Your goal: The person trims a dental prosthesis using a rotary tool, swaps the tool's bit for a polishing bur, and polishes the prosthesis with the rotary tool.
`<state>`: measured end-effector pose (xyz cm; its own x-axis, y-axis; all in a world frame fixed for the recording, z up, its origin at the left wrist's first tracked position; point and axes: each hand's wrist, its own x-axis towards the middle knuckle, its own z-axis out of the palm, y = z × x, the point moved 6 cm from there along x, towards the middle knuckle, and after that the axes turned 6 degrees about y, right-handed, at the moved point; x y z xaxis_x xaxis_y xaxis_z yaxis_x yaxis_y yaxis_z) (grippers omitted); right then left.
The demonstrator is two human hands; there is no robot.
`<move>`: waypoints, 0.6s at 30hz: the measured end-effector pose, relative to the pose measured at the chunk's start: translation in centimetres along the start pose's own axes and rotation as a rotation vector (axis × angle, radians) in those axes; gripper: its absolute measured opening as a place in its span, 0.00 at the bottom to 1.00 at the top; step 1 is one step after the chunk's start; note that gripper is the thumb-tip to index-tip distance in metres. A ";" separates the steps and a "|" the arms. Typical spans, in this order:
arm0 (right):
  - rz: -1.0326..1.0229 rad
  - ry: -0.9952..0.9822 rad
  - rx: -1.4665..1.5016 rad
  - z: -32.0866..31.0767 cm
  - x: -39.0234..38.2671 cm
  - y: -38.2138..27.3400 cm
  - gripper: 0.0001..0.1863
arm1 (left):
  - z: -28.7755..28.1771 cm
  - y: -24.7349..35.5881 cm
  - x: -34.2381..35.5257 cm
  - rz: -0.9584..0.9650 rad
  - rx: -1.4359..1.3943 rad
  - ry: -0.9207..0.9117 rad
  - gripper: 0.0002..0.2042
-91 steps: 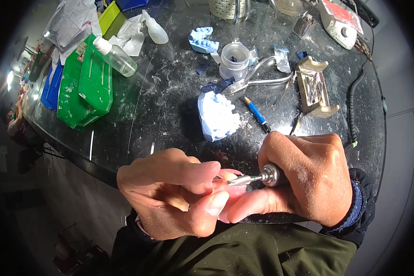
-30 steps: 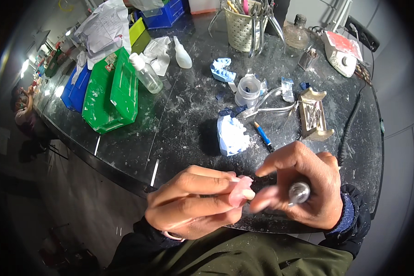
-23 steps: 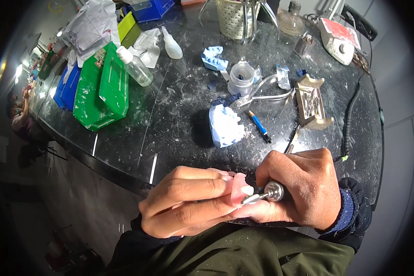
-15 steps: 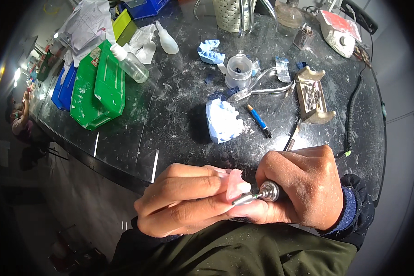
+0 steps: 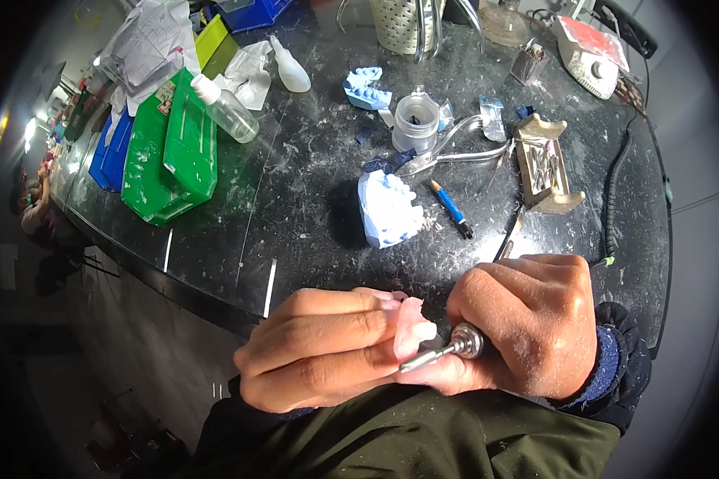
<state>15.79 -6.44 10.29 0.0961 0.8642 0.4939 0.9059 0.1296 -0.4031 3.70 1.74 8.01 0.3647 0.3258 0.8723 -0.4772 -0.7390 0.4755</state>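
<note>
Between the fingers of my left hand (image 5: 319,347) is a small pink partial denture (image 5: 411,327) with a white tooth at its right side. My right hand (image 5: 527,327) is closed round a metal handpiece (image 5: 467,341), whose body is mostly hidden in the fist. A silvery bur (image 5: 420,362) sticks out of it toward the left, just below the denture; whether it touches the pink base I cannot tell. My right thumb lies under the bur, close to the left fingertips. Pale dust covers the right hand.
Beyond my hands stand a light-blue dental cast (image 5: 387,209), a blue pencil (image 5: 451,209), pliers (image 5: 463,152), a clear jar (image 5: 415,120) and a tool holder (image 5: 553,199). Green bins (image 5: 148,172) and a spray bottle (image 5: 228,112) are at left. A coiled cord (image 5: 613,191) runs along the right.
My right hand has shifted slightly right, and the bur now sits a little lower, farther from the white tooth. The left hand and denture have barely moved.
</note>
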 end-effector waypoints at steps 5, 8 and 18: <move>-0.079 0.042 -0.064 -0.2 0.1 -0.3 0.28 | 0.1 0.1 0.0 -0.001 0.034 -0.008 0.12; -0.091 0.066 -0.074 -0.3 0.1 -0.3 0.28 | 0.1 0.1 0.0 0.022 0.037 0.006 0.11; -0.055 0.034 -0.014 -1.8 0.6 -0.4 0.28 | 0.2 -0.2 -0.3 0.005 -0.030 0.038 0.11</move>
<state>16.22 -6.82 12.12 0.0593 0.8390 0.5408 0.9158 0.1699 -0.3639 3.84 1.70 7.60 0.3323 0.3444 0.8781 -0.5030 -0.7228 0.4739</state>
